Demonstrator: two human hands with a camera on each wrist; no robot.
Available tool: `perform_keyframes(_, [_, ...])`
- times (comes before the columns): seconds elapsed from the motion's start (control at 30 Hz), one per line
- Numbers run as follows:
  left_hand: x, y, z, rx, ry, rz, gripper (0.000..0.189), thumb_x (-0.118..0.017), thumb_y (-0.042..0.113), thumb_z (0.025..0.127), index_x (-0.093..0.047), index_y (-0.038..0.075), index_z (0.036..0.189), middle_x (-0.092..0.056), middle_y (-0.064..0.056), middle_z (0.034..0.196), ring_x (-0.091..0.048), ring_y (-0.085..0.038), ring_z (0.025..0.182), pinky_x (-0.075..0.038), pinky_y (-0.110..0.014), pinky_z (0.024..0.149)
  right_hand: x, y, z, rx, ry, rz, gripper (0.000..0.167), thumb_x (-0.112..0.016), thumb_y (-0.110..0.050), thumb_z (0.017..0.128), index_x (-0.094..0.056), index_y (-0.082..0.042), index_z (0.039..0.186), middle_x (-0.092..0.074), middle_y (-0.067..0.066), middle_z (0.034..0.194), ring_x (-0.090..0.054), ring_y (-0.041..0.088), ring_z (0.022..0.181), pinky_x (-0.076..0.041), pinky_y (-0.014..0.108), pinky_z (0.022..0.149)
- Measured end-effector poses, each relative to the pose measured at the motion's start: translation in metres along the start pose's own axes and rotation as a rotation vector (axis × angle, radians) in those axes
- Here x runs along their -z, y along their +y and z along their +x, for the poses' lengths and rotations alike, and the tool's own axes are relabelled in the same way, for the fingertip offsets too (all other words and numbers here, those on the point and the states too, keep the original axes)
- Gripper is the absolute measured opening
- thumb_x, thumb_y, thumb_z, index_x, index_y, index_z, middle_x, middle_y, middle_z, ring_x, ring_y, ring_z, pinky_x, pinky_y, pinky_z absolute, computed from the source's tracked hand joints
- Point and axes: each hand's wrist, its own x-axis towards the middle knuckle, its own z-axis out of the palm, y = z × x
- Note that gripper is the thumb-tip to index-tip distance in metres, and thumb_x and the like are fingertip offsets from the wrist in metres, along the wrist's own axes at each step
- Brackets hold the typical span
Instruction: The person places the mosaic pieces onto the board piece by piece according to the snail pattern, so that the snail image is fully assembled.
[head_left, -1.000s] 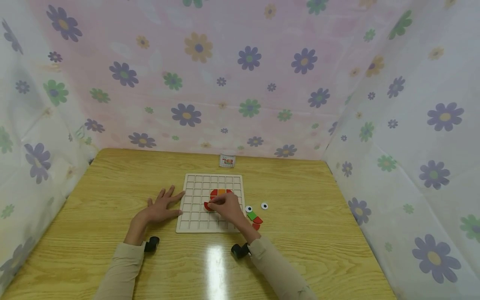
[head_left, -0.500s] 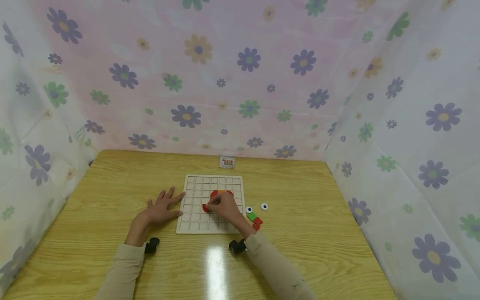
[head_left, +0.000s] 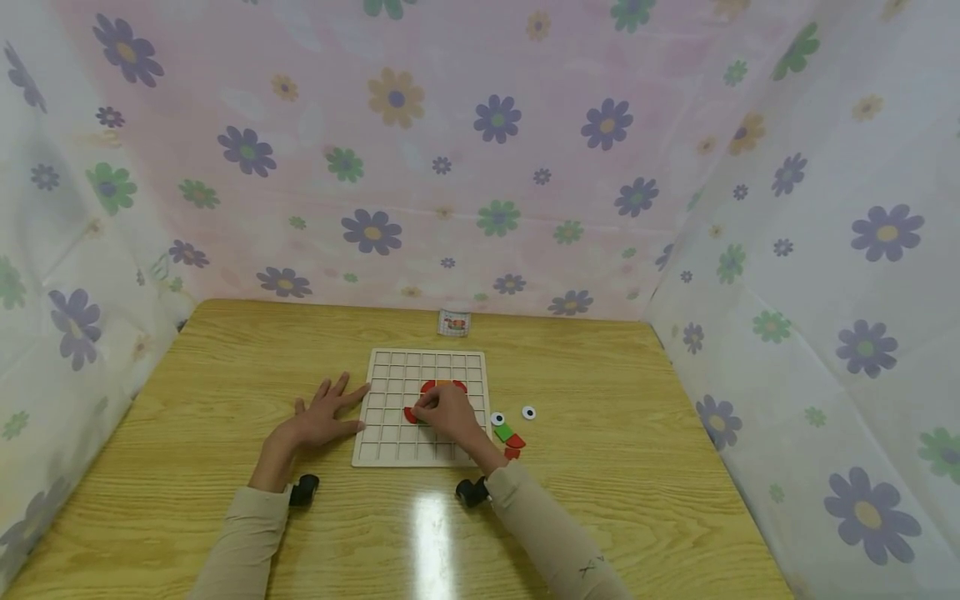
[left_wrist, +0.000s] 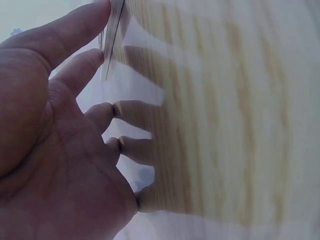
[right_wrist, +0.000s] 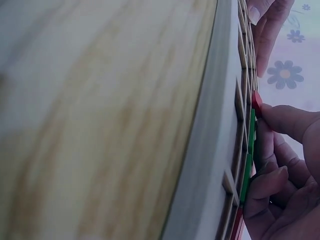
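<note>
In the head view a light wooden grid board [head_left: 386, 454] lies on the table. My right hand [head_left: 450, 412] is over its middle and pinches a small red round-edged piece [head_left: 409, 415] between thumb and fingers. The right wrist view shows this red piece [right_wrist: 257, 103] tilted at the grid, beside green pieces [right_wrist: 252, 132] set in the board. Beyond my fingers sit more red pieces [head_left: 428, 387] and an orange piece [head_left: 444, 384]; the hand hides part of the pattern. My left hand [head_left: 322, 417] rests spread on the table, its thumb and forefinger at the board's left edge.
Right of the board lie two white eye discs [head_left: 528, 412], a loose green piece [head_left: 503, 432] and two loose red pieces [head_left: 516, 442]. A small picture card [head_left: 454, 323] lies behind the board. Flowered cloth [head_left: 450, 208] hangs around the table.
My right hand has shifted slightly left and nearer to me with the red piece, then almost stopped. The left hand has stayed in place.
</note>
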Motion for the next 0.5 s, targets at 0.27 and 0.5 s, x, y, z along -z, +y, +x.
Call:
perform_keyframes(0.27, [-0.0005, -0.0032, 0.0010, 0.000, 0.003, 0.009, 0.073, -0.064, 0.037, 0.100, -0.031, 0.010, 0.160, 0.002, -0.030, 0.167, 0.011, -0.058, 0.149, 0.012, -0.085, 0.102, -0.0007, 0.0010, 0.0014, -0.012, 0.007, -0.009, 0.010, -0.079, -0.018, 0.090, -0.080, -0.010, 0.084, -0.074, 0.001, 0.081, -0.062, 0.007, 0.069, -0.051, 0.024, 0.062])
perform_keyframes(0.5, [-0.0010, -0.0023, 0.0022, 0.000, 0.001, 0.013, 0.073, -0.064, 0.035, 0.101, -0.031, 0.009, 0.160, 0.002, -0.031, 0.166, 0.010, -0.059, 0.149, 0.010, -0.086, 0.101, -0.0018, 0.0054, 0.0030, -0.015, 0.003, 0.005, 0.009, -0.080, -0.018, 0.089, -0.078, -0.011, 0.083, -0.072, -0.001, 0.079, -0.061, 0.007, 0.068, -0.050, 0.026, 0.060])
